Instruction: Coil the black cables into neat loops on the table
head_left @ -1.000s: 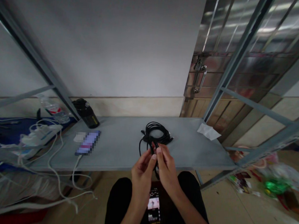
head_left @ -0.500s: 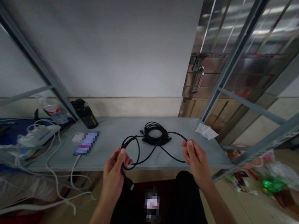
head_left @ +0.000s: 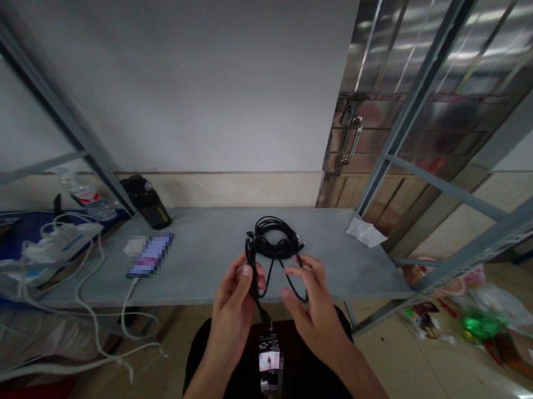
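My left hand (head_left: 237, 297) grips gathered loops of a black cable (head_left: 252, 259), with its thumb on top. The cable's plug end (head_left: 265, 315) hangs below my fingers, just above a phone with a lit screen (head_left: 269, 361) by my lap. A larger coil of the same black cable (head_left: 275, 239) lies on the grey shelf (head_left: 204, 250) beyond my hands. To the right, my right hand (head_left: 312, 295) is open, its thumb and fingers apart, close to a curve of cable that runs behind the fingertips. Whether the fingers touch that cable is hard to see.
A black bottle (head_left: 145, 201) and a charging phone (head_left: 151, 255) are on the shelf's left. White paper (head_left: 366, 233) lies at its right end. White cords (head_left: 95, 297) hang at left. Metal posts (head_left: 401, 129) frame both sides, with a wall (head_left: 188, 74) behind.
My right hand has moved left toward my left hand and its fingers have opened off the cable. My left hand has shifted right, with the loops bunched narrower.
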`<state>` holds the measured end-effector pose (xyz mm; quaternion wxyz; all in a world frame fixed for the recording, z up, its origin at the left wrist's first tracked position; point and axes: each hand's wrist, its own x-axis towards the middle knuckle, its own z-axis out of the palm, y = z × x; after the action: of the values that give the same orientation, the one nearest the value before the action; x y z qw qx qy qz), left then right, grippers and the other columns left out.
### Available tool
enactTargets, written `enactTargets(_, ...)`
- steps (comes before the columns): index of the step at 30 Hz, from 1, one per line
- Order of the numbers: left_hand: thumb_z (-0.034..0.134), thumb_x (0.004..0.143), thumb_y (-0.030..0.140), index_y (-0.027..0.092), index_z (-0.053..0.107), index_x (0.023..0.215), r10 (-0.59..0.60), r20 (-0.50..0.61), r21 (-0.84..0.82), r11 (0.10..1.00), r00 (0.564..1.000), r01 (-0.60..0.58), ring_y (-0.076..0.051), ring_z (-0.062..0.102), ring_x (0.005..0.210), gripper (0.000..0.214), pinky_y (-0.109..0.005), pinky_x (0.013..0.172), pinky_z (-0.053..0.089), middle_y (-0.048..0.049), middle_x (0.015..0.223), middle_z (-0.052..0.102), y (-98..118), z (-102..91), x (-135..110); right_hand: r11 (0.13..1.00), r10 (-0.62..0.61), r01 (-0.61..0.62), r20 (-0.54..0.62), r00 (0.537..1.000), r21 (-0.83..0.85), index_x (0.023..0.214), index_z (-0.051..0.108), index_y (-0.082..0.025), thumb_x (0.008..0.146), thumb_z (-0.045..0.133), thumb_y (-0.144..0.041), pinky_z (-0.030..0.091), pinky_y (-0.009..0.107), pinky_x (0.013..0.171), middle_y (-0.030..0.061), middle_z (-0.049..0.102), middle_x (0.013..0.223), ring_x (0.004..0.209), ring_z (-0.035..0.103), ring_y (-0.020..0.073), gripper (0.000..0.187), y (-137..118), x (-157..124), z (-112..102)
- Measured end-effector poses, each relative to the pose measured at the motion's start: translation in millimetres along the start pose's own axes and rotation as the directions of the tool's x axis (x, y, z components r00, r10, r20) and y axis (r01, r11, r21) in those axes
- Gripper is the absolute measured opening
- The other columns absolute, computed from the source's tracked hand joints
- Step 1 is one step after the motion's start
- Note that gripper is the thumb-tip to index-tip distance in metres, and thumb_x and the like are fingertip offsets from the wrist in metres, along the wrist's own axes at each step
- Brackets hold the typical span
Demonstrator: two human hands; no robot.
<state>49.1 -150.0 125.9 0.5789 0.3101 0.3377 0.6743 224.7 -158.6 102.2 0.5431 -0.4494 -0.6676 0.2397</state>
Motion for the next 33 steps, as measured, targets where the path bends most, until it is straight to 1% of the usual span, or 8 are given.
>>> enactTargets(4,0.107,0.082,0.046,0.024,0.08,0.128,-0.09,-0.004,0.023,0.996,0.996,0.09,-0.021,0.079,0.101,0.058,-0.03,0.088,0.063,-0.0063,0.111,0.085,-8,5.5,0,0.989,-0.003,-0.02,0.152,0.988,0.147,0.133,0.074,-0.029,0.108,0.077,-0.035,0.065,0.041,0.11,0.0091,0.076,0.14,0.13,0.076,0.0273,0.025,-15,-1,15)
enactTargets(7,0.112,0.074,0.045,0.023,0.077,0.112,-0.129,-0.004,0.031,0.991,0.992,0.129,-0.024,0.082,0.1,0.056,-0.031,0.085,0.064,-0.0068,0.109,0.088,-9,1.1,4,0.986,0.002,-0.027,0.151,0.988,0.164,0.128,0.072,-0.028,0.113,0.067,-0.03,0.068,0.036,0.094,0.0089,0.079,0.132,0.118,0.08,0.0248,0.017,-15,0,19)
enactTargets(11,0.112,0.073,0.046,0.021,0.075,0.1,-0.108,0.003,0.177,0.978,0.994,0.106,-0.02,0.079,0.093,0.052,-0.028,0.084,0.061,-0.0052,0.097,0.085,-6,-4.2,6,0.992,-0.004,-0.02,0.191,0.981,0.122,0.12,0.071,-0.027,0.116,0.061,-0.032,0.065,0.035,0.09,0.0078,0.081,0.123,0.102,0.08,0.0229,0.011,-14,-5,20)
enactTargets(15,0.104,0.083,0.057,0.019,0.079,0.095,-0.009,0.034,0.321,0.947,0.999,-0.003,-0.015,0.069,0.078,0.047,-0.024,0.076,0.057,-0.0005,0.085,0.076,-5,-8.3,5,0.993,0.071,-0.089,0.209,0.975,0.078,0.119,0.068,-0.027,0.121,0.052,-0.039,0.062,0.035,0.089,0.0041,0.081,0.106,0.094,0.078,0.022,0.02,-16,-11,21)
enactTargets(19,0.091,0.096,0.065,0.019,0.084,0.101,-0.01,0.049,0.385,0.923,0.999,-0.01,-0.022,0.077,0.092,0.047,-0.031,0.089,0.062,-0.0076,0.094,0.082,-2,-17.8,6,0.978,0.148,-0.165,0.135,0.98,0.128,0.113,0.066,-0.028,0.122,0.05,-0.048,0.062,0.033,0.085,0.0018,0.079,0.095,0.086,0.076,0.0212,0.027,-16,-12,19)
enactTargets(24,0.088,0.097,0.068,0.018,0.085,0.124,-0.085,0.117,0.374,0.927,0.99,0.035,-0.034,0.083,0.112,0.057,-0.044,0.1,0.065,-0.0148,0.109,0.087,13,-30.5,5,0.915,0.28,-0.283,0.051,0.959,0.287,0.099,0.061,-0.03,0.117,0.056,-0.066,0.067,0.035,0.086,0.0028,0.081,0.095,0.089,0.078,0.023,0.041,-15,-7,10)
enactTargets(29,0.086,0.097,0.071,0.017,0.085,0.129,-0.087,0.124,0.452,0.892,0.988,0.022,-0.035,0.084,0.109,0.063,-0.043,0.098,0.065,-0.018,0.113,0.088,23,-37.7,2,0.82,0.362,-0.366,0.096,0.927,0.44,0.113,0.067,-0.027,0.112,0.063,-0.072,0.07,0.042,0.096,0.011,0.083,0.131,0.106,0.083,0.0259,0.045,-7,-5,3)
enactTargets(33,0.087,0.096,0.071,0.017,0.085,0.129,-0.06,0.111,0.497,0.867,0.992,-0.003,-0.033,0.084,0.104,0.063,-0.042,0.095,0.066,-0.0175,0.109,0.088,23,-40.5,1,0.709,0.374,-0.344,0.084,0.924,0.615,0.111,0.061,-0.028,0.11,0.074,-0.065,0.07,0.037,0.079,0.0084,0.082,0.128,0.096,0.084,0.0229,0.04,4,-3,-2)
